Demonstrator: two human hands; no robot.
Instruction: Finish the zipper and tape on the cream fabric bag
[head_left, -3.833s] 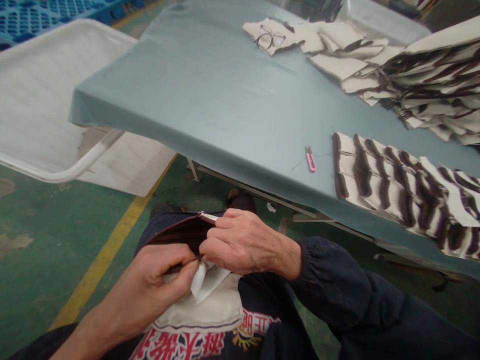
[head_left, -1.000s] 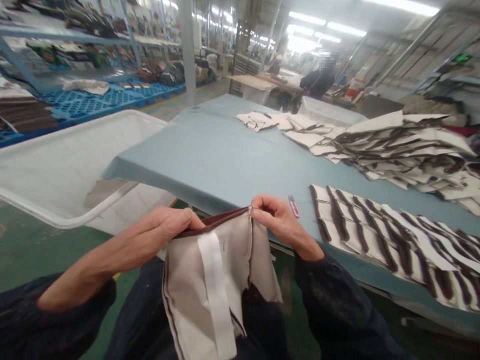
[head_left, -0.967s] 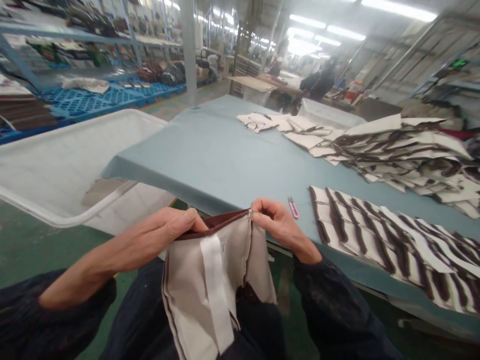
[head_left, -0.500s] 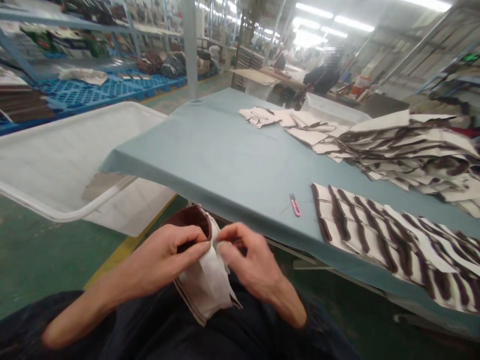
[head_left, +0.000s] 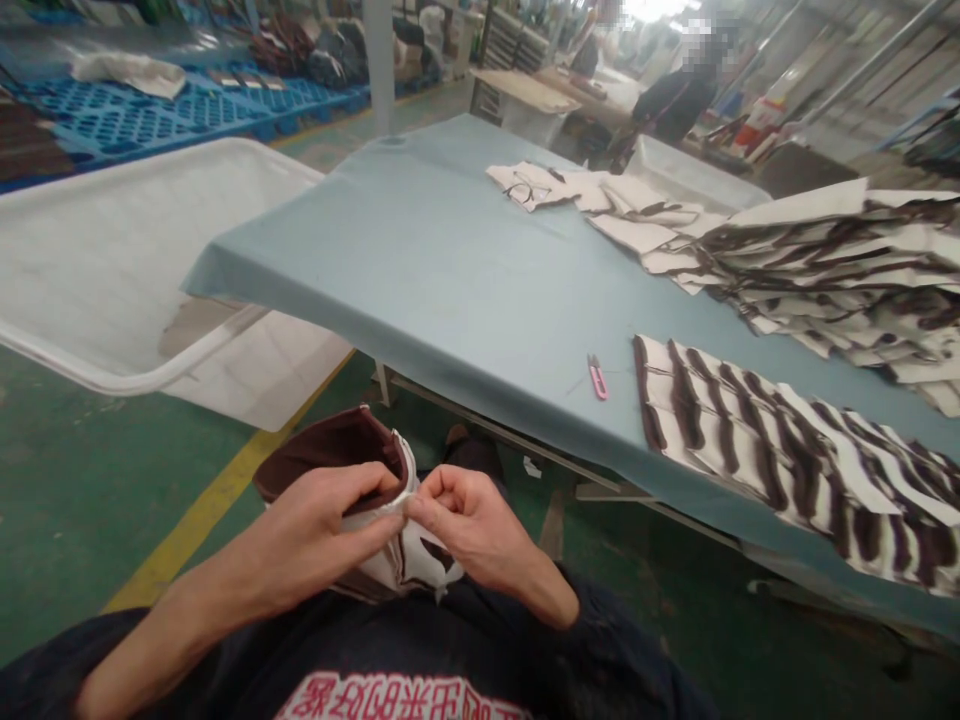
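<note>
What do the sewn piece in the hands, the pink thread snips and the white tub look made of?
Sewn piece: probably matte cloth, brown and off-white; it bends softly and has seamed edges.
Thread snips: pink handle likely plastic, from its even colour; dark blades probably metal; finish unclear.
White tub: seemingly moulded plastic, smooth with a rounded rim.

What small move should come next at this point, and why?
Probably a slight tug by the right grip on the edge of the cloth piece: its fingertips appear to pinch the pale rim there, while the left grip can steady it, fingers inside the brown opening and thumb outside.
</note>
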